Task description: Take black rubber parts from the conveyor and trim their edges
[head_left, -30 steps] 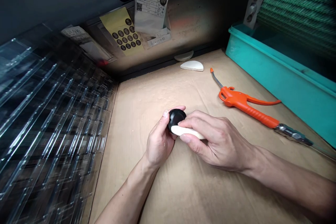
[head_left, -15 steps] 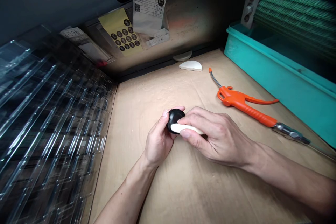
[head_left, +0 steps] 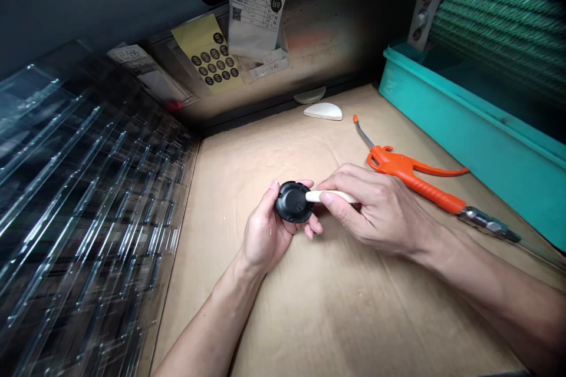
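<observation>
A round black plastic cap (head_left: 292,203) with a shallow recessed face and small notches in its rim is gripped by my left hand (head_left: 267,232), thumb at the left edge and fingers beneath. My right hand (head_left: 375,212) pinches a thin off-white pad (head_left: 333,196) between thumb and fingers. The pad's tip meets the right rim of the cap; whether it presses on it I cannot tell. Past my hands lies a white half-round pad (head_left: 323,111), and a duller, similar half-round piece (head_left: 310,95) is behind it at the back edge.
An orange air blow gun (head_left: 411,177) with a metal hose fitting lies at right. Beyond it stands a teal bin (head_left: 469,123) under green ribbed material (head_left: 499,6). Stacked clear plastic trays (head_left: 88,206) fill the left. A yellow sticker sheet (head_left: 207,53) and paper labels (head_left: 254,15) hang behind.
The pad in my right hand has moved from across the cap's lower face to its right rim. The cap now faces me more fully, with more of its face uncovered.
</observation>
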`<state>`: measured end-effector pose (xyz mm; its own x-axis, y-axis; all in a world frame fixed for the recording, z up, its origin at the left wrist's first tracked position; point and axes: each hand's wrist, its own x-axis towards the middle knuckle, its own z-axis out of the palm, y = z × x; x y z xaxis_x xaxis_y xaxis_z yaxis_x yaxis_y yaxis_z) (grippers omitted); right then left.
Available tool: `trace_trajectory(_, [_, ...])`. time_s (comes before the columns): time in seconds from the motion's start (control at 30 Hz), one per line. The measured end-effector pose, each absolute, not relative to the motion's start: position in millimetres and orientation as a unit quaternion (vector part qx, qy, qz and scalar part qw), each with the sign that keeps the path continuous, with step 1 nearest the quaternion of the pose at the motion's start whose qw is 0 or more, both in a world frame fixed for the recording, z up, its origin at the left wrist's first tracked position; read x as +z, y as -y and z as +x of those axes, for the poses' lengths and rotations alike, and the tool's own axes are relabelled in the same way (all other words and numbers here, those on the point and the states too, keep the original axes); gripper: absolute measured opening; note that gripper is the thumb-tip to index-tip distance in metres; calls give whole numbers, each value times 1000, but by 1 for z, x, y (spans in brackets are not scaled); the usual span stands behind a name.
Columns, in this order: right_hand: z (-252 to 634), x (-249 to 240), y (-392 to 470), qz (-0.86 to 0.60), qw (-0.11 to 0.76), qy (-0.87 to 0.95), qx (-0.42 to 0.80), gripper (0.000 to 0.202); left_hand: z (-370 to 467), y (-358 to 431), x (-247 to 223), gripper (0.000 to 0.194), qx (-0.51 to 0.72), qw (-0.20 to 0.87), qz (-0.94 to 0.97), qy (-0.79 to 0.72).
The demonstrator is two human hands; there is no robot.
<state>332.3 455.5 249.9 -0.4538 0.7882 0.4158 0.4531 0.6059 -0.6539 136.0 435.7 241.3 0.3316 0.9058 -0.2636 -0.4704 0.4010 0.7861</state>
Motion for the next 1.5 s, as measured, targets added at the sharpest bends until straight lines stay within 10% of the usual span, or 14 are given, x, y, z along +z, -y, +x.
trace_trajectory(0.73, [337, 253, -459, -412, 403, 795, 186, 25, 139, -436, 245, 52, 478, 742, 287, -372])
trace_trajectory(1.0, [340, 229, -463, -462, 233, 849, 108, 24, 137, -440, 243, 58, 532, 705, 244, -401])
trace_trajectory(1.5, [324, 249, -451, -273, 457, 815, 229, 39, 135, -429, 245, 60, 510, 699, 324, -382])
